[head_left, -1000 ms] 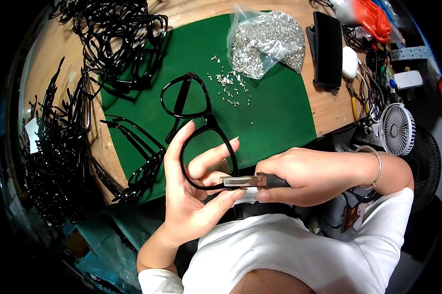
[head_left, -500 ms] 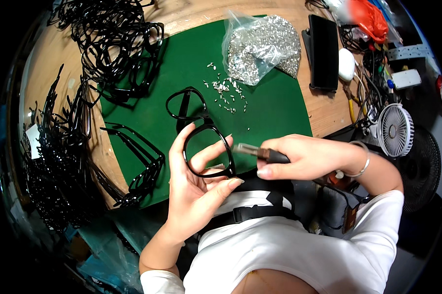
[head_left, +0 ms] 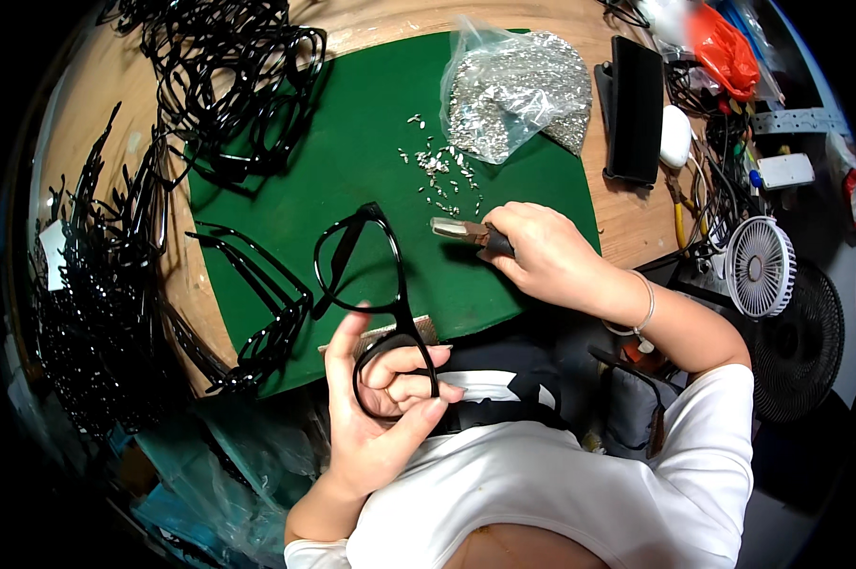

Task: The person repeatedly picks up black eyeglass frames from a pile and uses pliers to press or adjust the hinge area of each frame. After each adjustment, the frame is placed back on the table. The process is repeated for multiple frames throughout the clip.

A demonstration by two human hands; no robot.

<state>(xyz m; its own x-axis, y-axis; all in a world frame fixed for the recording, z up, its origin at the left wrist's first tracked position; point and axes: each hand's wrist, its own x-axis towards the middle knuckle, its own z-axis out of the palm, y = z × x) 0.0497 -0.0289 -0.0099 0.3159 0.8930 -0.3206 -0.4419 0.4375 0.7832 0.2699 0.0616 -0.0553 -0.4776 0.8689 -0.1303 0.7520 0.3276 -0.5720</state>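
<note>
1. Left hand (head_left: 358, 431), fingers curled, grips glossy black plastic eyeglass frame (head_left: 402, 311), which extends toward twelve o'clock.
2. Right hand (head_left: 546, 254), wrapped round black-handled metal pliers (head_left: 461, 230); small silvery pieces (head_left: 435, 164) lie at their eleven o'clock.

At the right of the worktop (head_left: 627, 223), a black device (head_left: 636, 114) is set just beside a white rounded object (head_left: 674, 137). Farther right, cables (head_left: 722, 178) are tangled between a red bag (head_left: 725, 55) and a white fan (head_left: 759, 267), by which a black fan (head_left: 807, 353) is partly covered. At lower left, teal plastic (head_left: 196, 465) is seen below the worktop's edge.
</note>
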